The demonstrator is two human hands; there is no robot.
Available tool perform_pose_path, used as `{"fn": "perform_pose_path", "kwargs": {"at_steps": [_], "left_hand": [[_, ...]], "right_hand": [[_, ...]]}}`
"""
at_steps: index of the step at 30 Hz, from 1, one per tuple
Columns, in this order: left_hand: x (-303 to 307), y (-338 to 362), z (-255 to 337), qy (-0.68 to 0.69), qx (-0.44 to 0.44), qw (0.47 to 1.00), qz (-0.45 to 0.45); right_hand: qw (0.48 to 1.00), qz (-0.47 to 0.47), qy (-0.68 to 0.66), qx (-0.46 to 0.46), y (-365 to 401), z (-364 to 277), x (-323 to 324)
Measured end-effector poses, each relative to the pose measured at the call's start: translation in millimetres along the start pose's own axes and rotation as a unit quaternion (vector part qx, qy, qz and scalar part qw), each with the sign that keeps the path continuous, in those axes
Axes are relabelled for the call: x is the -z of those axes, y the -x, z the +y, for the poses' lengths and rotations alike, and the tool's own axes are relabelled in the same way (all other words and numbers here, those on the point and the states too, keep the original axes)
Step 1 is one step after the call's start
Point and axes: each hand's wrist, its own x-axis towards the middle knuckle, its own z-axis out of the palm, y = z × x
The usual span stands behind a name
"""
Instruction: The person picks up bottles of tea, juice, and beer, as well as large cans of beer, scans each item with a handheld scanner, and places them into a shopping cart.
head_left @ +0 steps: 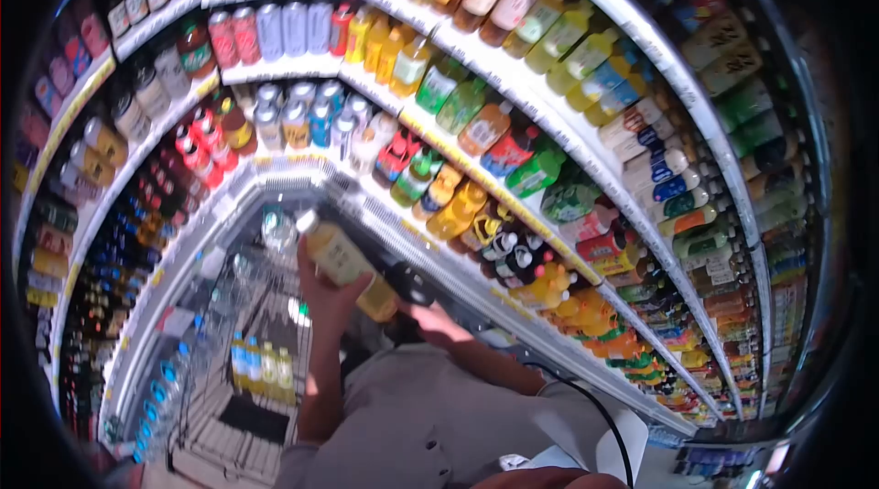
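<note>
My left hand is closed around a drink bottle with a white cap, a pale label and a yellowish drink inside. The bottle is tilted, its cap toward the upper left. Close to its lower end is my right hand, fingers curled and partly hidden. Right at those fingers shows a dark rounded thing with a glint on it; I cannot tell what it is. Below and left of my hands stands a wire shopping cart, with several pale yellow bottles upright in it.
Shelves of bottles and cans curve around in front and to the right. Large clear water bottles with blue caps stand left of the cart. A low grey display ledge runs just beyond my hands. A black cable hangs beside my right arm.
</note>
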Motion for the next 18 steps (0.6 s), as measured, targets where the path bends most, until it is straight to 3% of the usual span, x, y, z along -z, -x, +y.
{"fn": "perform_pose_path", "kwargs": {"at_steps": [1, 2, 3, 4, 5, 6, 12, 15, 16, 17, 18], "left_hand": [[5.2, -3.9, -13.5, 0.012, -0.013, 1.0, -0.021], [7.4, -3.7, -21.0, -0.055, -0.03, 0.998, -0.024], [2.7, -1.8, -21.3, -0.079, -0.028, 0.996, -0.009], [0.0, 2.0, -9.0, -0.138, -0.017, 0.99, -0.002], [-10.9, -4.1, 5.6, -0.186, -0.021, 0.982, -0.004], [-16.2, -6.2, 14.6, -0.223, -0.014, 0.975, -0.006], [-62.3, -16.8, 23.9, -0.287, -0.11, 0.951, -0.012], [-90.8, -21.6, 22.4, -0.264, -0.061, 0.962, -0.044], [-100.2, -25.3, 17.9, -0.242, -0.038, 0.968, -0.049], [-111.1, -35.2, 10.0, -0.178, -0.1, 0.974, -0.093], [-124.0, -38.9, 7.7, -0.112, -0.085, 0.984, -0.113]], "right_hand": [[1.0, -0.005, -0.005, -0.005, 9.5, -9.8, -4.8], [0.991, 0.052, 0.099, 0.077, 24.8, -28.1, -18.9], [0.973, 0.055, 0.226, -0.001, 31.0, -38.2, -14.6], [0.971, -0.046, 0.225, 0.059, 17.6, -5.2, 11.4], [0.998, -0.059, 0.008, 0.028, 19.1, -2.5, 5.7], [0.993, -0.062, -0.094, 0.032, 16.8, 1.0, 6.2], [0.979, -0.114, -0.154, 0.07, 0.8, -28.9, 41.8], [0.976, -0.111, -0.163, 0.088, -3.8, -40.6, 68.7], [0.978, -0.1, -0.148, 0.111, 0.1, -50.2, 75.0], [0.983, -0.076, -0.102, 0.135, 7.7, -61.6, 83.6], [0.98, -0.073, -0.119, 0.14, 9.1, -64.6, 95.7]]}}
